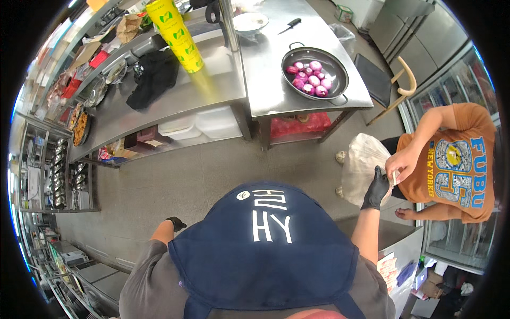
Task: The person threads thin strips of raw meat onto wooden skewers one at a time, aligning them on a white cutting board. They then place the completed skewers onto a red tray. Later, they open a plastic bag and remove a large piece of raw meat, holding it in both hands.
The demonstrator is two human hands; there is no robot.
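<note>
where the wearer and a co-worker meet at the right, a plastic bag (361,167) hangs between them, clear of the metal surface (265,69) and near its front right corner. the bag is whitish and semi-translucent, bulging and creased, its mouth gathered narrow; the contents cannot be made out. the right hand (375,190), black-gloved, is clasped on the gathered neck, thumb raised. the co-worker's bare hand (404,164) grips the same neck just beside it. the left hand (176,224), also black-gloved, is well apart from the bag; its grip cannot be told. on the surface, a dark pan (336,69) holds purple onions (313,80).
</note>
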